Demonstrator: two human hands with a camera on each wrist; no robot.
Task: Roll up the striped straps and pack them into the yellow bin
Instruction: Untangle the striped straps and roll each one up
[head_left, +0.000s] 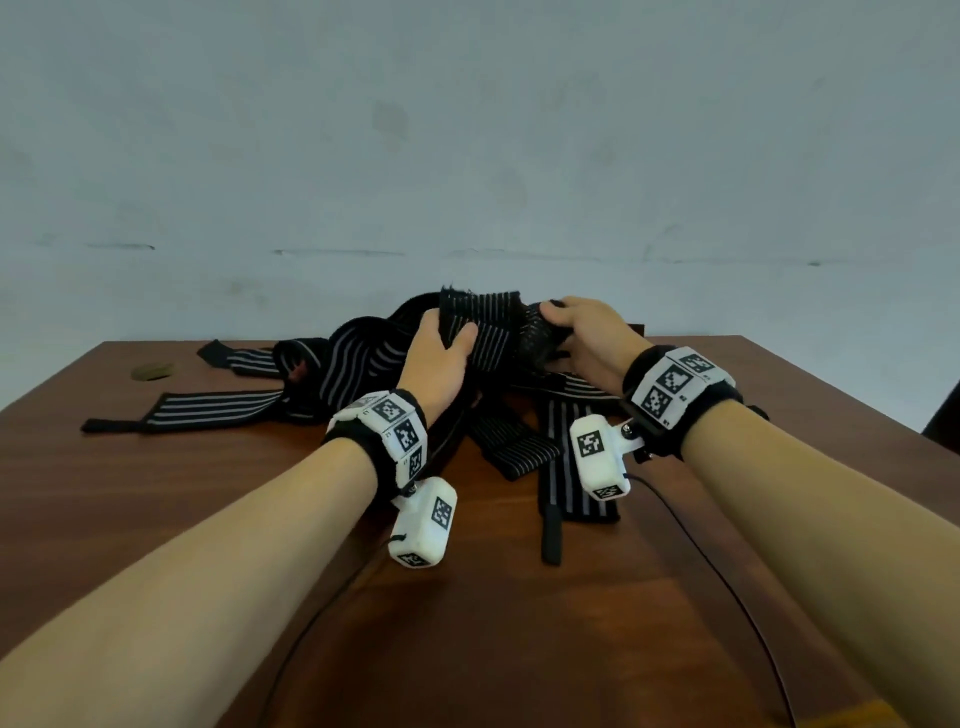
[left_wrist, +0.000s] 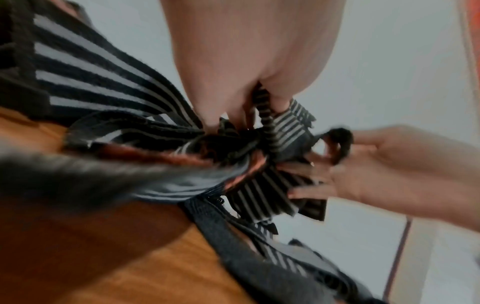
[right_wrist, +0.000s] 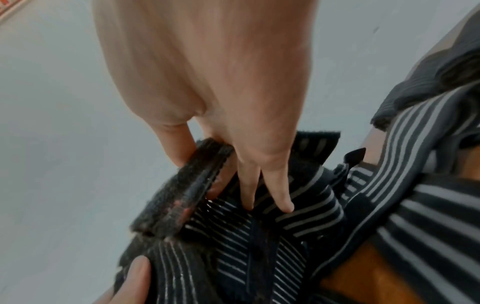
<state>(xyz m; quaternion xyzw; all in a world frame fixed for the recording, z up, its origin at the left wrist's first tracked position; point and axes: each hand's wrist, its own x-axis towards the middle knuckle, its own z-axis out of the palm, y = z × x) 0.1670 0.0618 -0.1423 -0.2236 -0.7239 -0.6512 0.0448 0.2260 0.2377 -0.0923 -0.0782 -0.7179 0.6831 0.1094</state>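
While both the left hand (head_left: 439, 348) and right hand (head_left: 582, 332) clamp one striped strap (head_left: 488, 332) (soft, floppy, tangle-prone) above the table's (head_left: 156, 519) far edge, its stiffer hook-and-loop end (right_wrist: 179, 197) looks the best hold.

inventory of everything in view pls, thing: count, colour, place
striped straps: count unclear, tangled pile, black with grey stripes, middle of table
held strap: one, black with grey stripes, lifted above the pile in both hands
table: one, brown wood, under everything
small flat object: one, olive-brown, far left of table
wall: pale grey, behind table
yellow bin: not in view
wrist camera rigs: two, white with black markers
left hand: grip on held strap
right hand: grip on held strap
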